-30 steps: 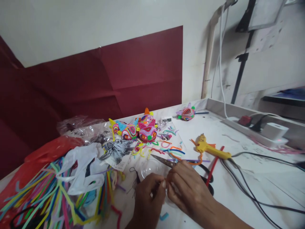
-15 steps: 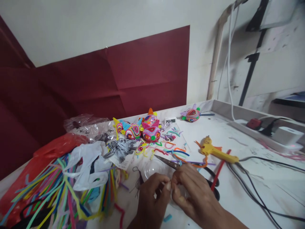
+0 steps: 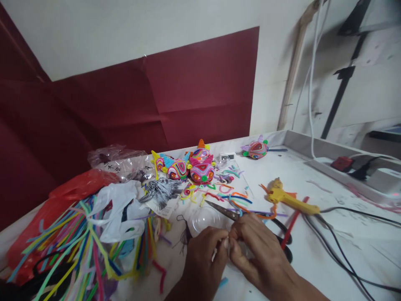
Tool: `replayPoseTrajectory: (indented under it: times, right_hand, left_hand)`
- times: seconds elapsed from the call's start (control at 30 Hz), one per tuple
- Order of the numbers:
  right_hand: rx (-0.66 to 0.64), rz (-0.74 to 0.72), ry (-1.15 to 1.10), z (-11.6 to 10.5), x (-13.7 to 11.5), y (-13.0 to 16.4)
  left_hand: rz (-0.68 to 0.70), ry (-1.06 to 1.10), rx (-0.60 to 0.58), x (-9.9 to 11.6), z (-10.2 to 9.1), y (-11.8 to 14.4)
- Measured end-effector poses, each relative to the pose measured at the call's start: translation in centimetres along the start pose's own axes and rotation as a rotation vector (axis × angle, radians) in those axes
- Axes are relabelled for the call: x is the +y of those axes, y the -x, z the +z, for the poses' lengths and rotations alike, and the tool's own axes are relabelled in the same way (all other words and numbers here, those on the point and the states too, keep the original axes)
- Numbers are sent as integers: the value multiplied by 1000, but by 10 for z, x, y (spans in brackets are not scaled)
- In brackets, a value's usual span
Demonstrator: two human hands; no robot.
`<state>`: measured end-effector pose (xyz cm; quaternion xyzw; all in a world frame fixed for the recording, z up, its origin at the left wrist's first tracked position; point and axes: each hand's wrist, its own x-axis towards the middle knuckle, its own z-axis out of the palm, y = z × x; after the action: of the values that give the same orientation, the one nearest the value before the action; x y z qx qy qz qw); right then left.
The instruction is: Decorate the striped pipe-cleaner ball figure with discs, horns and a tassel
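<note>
My left hand (image 3: 208,256) is closed in a pinch, thumb against forefinger. Its fingertips meet those of my right hand (image 3: 258,244), which is pinched as well. Whatever lies between the fingertips is too small to make out. Under and beside my right hand lie black-handled scissors (image 3: 222,210), their blades pointing to the upper left. A clear plastic dome (image 3: 203,219) sits just beyond my hands, partly covered by them. Bits of cut pipe cleaner (image 3: 239,200) are scattered behind the scissors, and a blue piece (image 3: 223,282) lies below my hands.
Colourful fuzzy fish-like figures (image 3: 202,171) stand at the back, another (image 3: 257,149) farther right. A yellow glue gun (image 3: 293,203) with a black cord lies at right, near a red stick (image 3: 294,223). Pipe cleaners (image 3: 84,246) and bags (image 3: 117,209) fill the left. A power strip (image 3: 344,175) lies far right.
The whole view has shifted slightly, so things on the table appear a little farther right. My hands stay pinched together at the fingertips, with hardly any change in pose.
</note>
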<state>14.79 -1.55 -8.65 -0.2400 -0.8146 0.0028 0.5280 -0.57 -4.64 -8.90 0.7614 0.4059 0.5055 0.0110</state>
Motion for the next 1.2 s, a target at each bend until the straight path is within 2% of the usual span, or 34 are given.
replayPoseTrajectory:
  times: [0.17, 0.3, 0.4, 0.53, 0.67, 0.77, 0.87, 0.97, 1.2]
  right_hand:
    - [-2, 32, -25, 0, -1, 0]
    - [9, 99, -91, 0, -3, -1]
    - [12, 142, -137, 1, -2, -2]
    - [14, 109, -107, 1, -1, -1]
    - [1, 106, -87, 2, -1, 0]
    - [8, 138, -124, 2, -1, -1]
    - [-2, 205, -184, 2, -1, -2]
    - [-30, 292, -242, 2, 0, -3]
    - [-105, 617, -448, 3, -1, -2]
  left_hand:
    - [-13, 59, -23, -3, -1, 2]
    - [-201, 151, -124, -4, -3, 3]
    - [-315, 245, -156, -6, -3, 3]
    - [-388, 234, -125, -4, -3, 2]
    - [-336, 157, -72, 0, -4, 0]
    - [-436, 239, -75, 0, -4, -2]
    - [-606, 459, -140, -2, -2, -3]
    - [-711, 626, -151, -5, 1, -3]
    - [-826, 748, -128, -8, 5, 0]
